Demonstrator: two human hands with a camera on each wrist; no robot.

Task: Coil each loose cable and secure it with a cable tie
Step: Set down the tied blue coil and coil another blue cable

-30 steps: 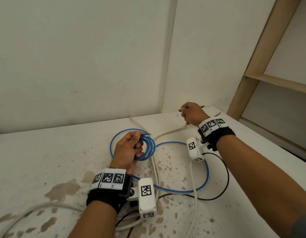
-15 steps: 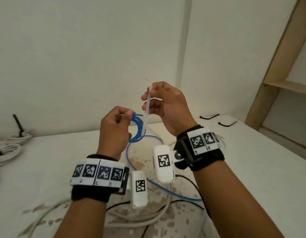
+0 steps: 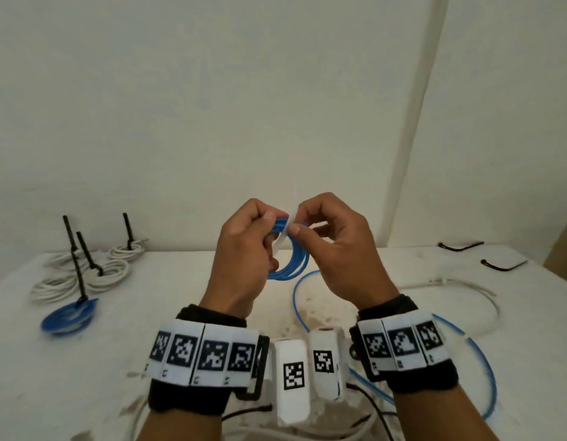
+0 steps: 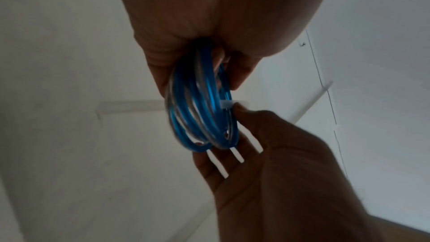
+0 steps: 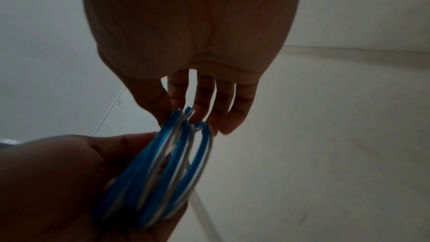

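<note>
Blue coil (image 3: 288,253): I hold it up in the air above the table (image 3: 69,361), between my two hands. Several loops are together; the rest of the same blue cable hangs down and runs loose over the table on my right.
Cable tie (image 3: 287,229): a white strip lies across the top of the loops. In the left wrist view it crosses the bundle (image 4: 227,102). I cannot tell if its end is already through the lock.
Left hand (image 3: 244,259): my fingers are curled around the coil and grip the loops together.
Right hand (image 3: 336,253): thumb and first finger pinch the tie at the coil; the other fingers are half curled and hold nothing.
Risk, loops: I think the loops can spring open if my left grip becomes weak while I thread the tie, because the cable looks stiff.
Risk, tie: the thin strip may slip from my pinch, or catch only some loops.
Risk, tail: the loose cable may pull on the coil.
Around: finished white coils (image 3: 84,272) and one blue coil (image 3: 69,316), with black ties, lie at the far left; spare black ties (image 3: 460,246) at the far right.
</note>
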